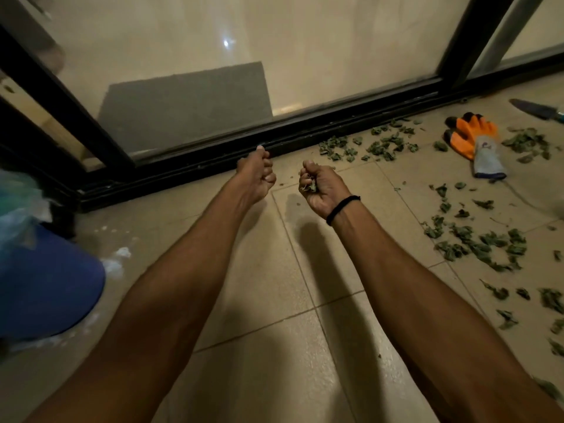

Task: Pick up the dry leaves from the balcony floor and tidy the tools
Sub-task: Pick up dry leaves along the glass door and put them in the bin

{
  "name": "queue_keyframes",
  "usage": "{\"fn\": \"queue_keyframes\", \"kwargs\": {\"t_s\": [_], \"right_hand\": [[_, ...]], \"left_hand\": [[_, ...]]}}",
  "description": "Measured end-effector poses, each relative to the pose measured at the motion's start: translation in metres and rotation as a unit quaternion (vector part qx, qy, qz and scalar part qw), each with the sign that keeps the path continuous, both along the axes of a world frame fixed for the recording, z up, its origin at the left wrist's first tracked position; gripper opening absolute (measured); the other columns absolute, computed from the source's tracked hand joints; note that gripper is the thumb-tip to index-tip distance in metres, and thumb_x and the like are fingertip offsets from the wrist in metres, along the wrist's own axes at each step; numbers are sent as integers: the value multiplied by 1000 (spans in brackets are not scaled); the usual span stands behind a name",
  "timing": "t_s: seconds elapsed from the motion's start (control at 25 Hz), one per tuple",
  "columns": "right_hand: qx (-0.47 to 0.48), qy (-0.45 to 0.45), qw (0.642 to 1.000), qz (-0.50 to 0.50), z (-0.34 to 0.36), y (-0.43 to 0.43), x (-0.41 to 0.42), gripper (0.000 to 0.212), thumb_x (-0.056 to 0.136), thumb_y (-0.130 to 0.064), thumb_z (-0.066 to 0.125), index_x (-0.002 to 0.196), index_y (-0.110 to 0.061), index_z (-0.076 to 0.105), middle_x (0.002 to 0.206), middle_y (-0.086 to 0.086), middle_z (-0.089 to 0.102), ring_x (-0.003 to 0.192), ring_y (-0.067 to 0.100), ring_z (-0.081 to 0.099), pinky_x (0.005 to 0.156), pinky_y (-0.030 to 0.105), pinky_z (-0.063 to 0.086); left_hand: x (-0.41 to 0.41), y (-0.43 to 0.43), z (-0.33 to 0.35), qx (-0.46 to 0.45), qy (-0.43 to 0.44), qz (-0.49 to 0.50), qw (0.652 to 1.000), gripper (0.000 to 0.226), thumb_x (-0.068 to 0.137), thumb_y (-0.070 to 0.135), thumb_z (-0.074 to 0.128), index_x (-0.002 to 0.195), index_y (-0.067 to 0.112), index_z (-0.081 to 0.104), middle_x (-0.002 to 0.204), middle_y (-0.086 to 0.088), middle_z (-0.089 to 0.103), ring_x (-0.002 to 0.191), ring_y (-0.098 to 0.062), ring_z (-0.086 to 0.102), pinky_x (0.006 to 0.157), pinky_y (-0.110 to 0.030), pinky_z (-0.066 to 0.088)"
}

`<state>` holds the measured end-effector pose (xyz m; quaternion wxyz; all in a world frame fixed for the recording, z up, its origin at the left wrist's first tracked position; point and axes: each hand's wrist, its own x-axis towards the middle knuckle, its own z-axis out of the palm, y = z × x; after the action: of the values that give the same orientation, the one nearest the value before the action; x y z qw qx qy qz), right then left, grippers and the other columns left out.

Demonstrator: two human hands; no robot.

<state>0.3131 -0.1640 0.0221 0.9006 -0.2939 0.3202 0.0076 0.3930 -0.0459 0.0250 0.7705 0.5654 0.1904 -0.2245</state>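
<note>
Both my arms reach out over the beige tiled floor toward the black door track (305,129). My right hand (320,186) is curled round a small bunch of dry green leaves (309,187). My left hand (256,175) is closed in a fist, and I cannot see anything in it. Several dry leaves (378,146) lie along the track to the right, and more dry leaves (479,242) are scattered across the tiles at right. An orange and grey work glove (476,145) lies among them. A dark trowel (537,109) rests at far right.
A glass sliding door (274,56) with a black frame stands ahead, a grey mat visible behind it. A blue bin (45,285) with a plastic bag (18,209) sits at the left edge. White specks dot the floor beside it.
</note>
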Motion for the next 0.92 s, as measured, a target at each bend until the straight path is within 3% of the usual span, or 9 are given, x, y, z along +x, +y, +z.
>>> {"fn": "queue_keyframes", "kwargs": {"t_s": [0.08,0.36,0.56,0.68,0.76,0.8,0.88,0.92], "right_hand": [[10,-14,999,27,23,28,2,13,100,-5,45,89,-7,51,72,4,45,53,6,37,38,13,34],[57,-70,986,137,105,178,13,22,98,-3,38,79,-9,46,71,4,44,54,9,40,41,14,35],[95,-93,970,204,151,308,3,23,96,-8,38,74,-10,43,69,4,40,56,14,37,54,22,34],[95,-88,957,260,167,372,-1,13,95,-17,41,89,-8,46,84,9,45,62,19,42,51,26,40],[106,-98,940,310,175,399,-6,25,94,-29,42,100,-7,53,97,16,55,72,28,53,57,29,46],[112,-107,927,343,176,409,-9,38,93,-37,42,107,-6,58,106,19,62,85,33,60,71,34,52],[119,-113,901,401,174,426,-14,63,91,-55,40,126,-6,60,126,23,61,112,40,59,97,53,45],[119,-107,895,417,171,431,-15,71,90,-62,38,132,-9,59,131,23,59,118,41,56,100,57,42]], "left_hand": [[-1,32,38,-32,1,2,999,38,108,32,35,74,20,44,45,9,35,33,-5,23,36,-17,16],[-35,188,161,-16,-54,40,998,42,105,24,32,63,23,39,49,7,33,36,-7,19,39,-20,13],[-68,331,196,4,-65,204,977,36,98,15,30,63,21,37,49,6,32,36,-9,19,43,-22,12],[-91,403,198,60,-35,295,953,32,95,14,28,66,21,36,51,4,33,37,-10,20,47,-20,16],[-106,431,196,75,-11,345,936,28,96,24,32,70,20,40,62,2,38,46,-12,30,53,-22,24],[-113,440,194,75,-3,361,930,27,95,32,36,76,16,46,71,0,46,57,-14,41,59,-24,35],[-124,452,191,88,13,370,925,43,92,47,42,100,7,55,100,-10,62,88,-28,58,87,-46,48],[-126,456,187,104,27,364,925,54,89,53,43,111,5,54,112,-15,62,99,-37,58,98,-59,41]]}}
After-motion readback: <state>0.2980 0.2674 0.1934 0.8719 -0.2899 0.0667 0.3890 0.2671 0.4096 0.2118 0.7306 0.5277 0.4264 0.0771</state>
